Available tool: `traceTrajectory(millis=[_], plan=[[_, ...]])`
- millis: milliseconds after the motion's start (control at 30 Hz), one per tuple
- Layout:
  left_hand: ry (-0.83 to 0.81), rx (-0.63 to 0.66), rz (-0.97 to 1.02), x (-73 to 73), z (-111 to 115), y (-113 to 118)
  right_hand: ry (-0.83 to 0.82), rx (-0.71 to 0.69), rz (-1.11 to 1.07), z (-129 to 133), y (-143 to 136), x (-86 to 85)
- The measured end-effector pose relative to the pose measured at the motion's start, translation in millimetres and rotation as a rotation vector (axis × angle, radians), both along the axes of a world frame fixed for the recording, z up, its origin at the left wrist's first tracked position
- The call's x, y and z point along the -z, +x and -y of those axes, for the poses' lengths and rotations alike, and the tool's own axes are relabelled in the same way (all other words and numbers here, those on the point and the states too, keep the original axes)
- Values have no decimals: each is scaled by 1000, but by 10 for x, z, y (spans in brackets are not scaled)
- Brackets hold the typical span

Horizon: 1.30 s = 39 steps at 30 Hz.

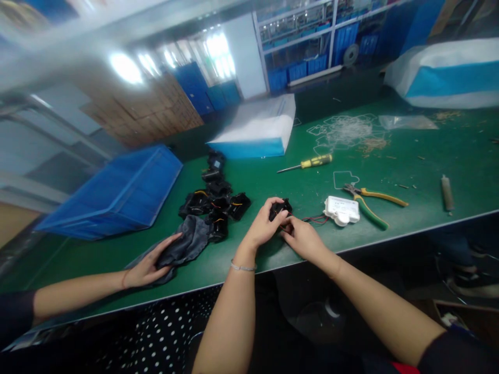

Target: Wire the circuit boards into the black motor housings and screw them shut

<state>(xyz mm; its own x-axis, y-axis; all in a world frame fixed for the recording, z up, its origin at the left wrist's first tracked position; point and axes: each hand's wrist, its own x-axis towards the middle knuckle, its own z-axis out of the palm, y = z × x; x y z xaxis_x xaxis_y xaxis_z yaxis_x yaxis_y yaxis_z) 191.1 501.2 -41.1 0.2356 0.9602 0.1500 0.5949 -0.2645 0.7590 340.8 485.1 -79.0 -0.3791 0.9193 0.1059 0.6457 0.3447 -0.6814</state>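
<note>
**Two hands on a small black part**

While both hands meet near the front edge of the tabletop (429,156), the left hand (263,226) and right hand (302,239) pinch a black part (279,208) in their fingers. Red wires (315,219) run to a white box (342,210). Pliers (370,200) lie just beside it. Another person's hand (148,265) rests on a grey cloth (183,244).

The green counter (429,156) carries a blue bin (117,192), a grey cloth (187,244), black parts (218,200), a screwdriver (307,163), pliers (370,200), a white case (342,210) and two white-blue bags (257,127).
</note>
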Motion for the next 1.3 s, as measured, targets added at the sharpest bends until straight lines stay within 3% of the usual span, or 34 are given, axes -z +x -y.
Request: traceTrajectory(millis=[100, 267, 533, 800, 1167, 1300], plan=[[108, -168, -65, 85, -12, 122, 7, 32, 67, -5, -47, -25], [213, -276, -100, 192, -16, 195, 33, 43, 159, 22, -14, -76], [201, -270, -129, 212, -1, 174, 88, 84, 180, 58, 52, -66], [190, -244, -175, 199, 16, 244, 88, 28, 54, 49, 121, -48], [102, -240, -75, 36, 12, 270, 110, 130, 41, 58, 142, -7], [107, -367, -192, 11, 22, 414, 143, 149, 108, 92, 106, 9]])
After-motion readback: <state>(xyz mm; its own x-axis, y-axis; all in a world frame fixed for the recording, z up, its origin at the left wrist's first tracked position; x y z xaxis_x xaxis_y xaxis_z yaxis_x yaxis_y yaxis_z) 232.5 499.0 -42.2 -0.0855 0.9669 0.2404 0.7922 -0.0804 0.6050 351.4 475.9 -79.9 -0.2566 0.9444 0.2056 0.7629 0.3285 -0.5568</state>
